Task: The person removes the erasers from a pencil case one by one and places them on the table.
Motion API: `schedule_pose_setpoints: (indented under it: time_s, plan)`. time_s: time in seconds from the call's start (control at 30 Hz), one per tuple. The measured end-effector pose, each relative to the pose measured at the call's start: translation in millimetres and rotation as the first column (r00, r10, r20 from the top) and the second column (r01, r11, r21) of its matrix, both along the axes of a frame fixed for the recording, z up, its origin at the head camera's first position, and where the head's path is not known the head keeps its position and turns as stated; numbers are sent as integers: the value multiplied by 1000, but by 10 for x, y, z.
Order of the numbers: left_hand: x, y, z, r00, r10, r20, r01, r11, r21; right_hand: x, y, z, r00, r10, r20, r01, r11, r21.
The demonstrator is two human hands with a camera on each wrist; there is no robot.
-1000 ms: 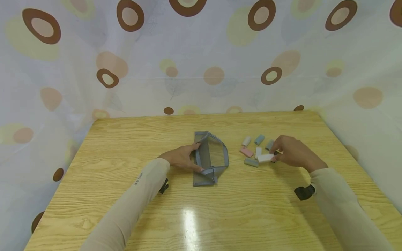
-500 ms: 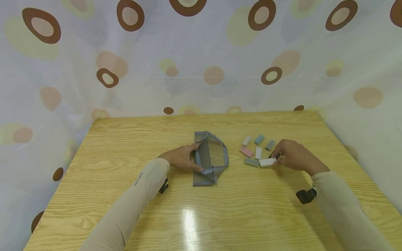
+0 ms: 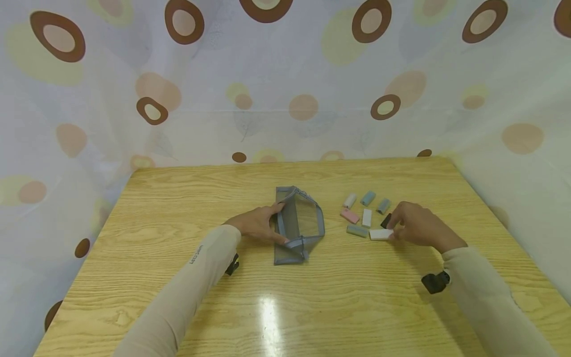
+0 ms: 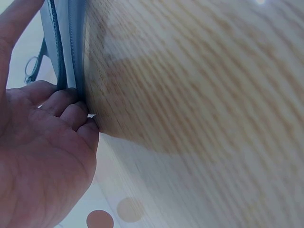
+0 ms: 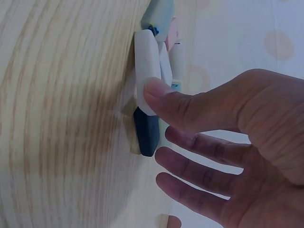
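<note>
A grey mesh zip pouch (image 3: 291, 218) lies with its mouth spread towards the right. My left hand (image 3: 255, 224) grips its left rim, thumb and forefinger set wide apart; in the left wrist view the fingers curl at the zipped edge (image 4: 78, 47). My right hand (image 3: 417, 227) pinches one end of a white block-shaped eraser (image 3: 379, 234), the thumb on its face in the right wrist view and the forefinger hidden behind. A black eraser (image 5: 146, 133) lies close by that end. The grey-green eraser (image 3: 357, 231) is at the white one's other end.
Further erasers lie loosely grouped: pink (image 3: 350, 215), another white one (image 3: 367, 218), cream (image 3: 350, 201), blue (image 3: 368, 198) and grey (image 3: 383, 206). All are on the wooden table (image 3: 200, 198), right of the pouch. A patterned sheet (image 3: 267, 124) hangs behind the table and along its sides.
My right hand has drawn the white eraser slightly right and towards me, away from the second white one, and the grey eraser behind shows more. My left hand and the pouch stay put.
</note>
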State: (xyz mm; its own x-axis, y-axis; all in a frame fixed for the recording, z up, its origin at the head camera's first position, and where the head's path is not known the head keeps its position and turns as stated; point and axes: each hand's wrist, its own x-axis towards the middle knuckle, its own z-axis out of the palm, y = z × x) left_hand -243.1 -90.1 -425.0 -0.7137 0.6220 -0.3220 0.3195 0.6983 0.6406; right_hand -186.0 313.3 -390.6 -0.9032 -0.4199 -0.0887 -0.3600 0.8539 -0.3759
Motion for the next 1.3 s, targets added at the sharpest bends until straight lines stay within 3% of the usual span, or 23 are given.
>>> schedule_pose_setpoints:
  time_s: [0.87,1.3]
  plan:
    - [2,2,1,1000,6,8,-5,1000,-10,23,8,-124,1000,-17,-19,18,1000,23]
    - [11,8,7,1000,15,9,-15,1000,-15,2,-16,-102,995,-65,75,64,998,11]
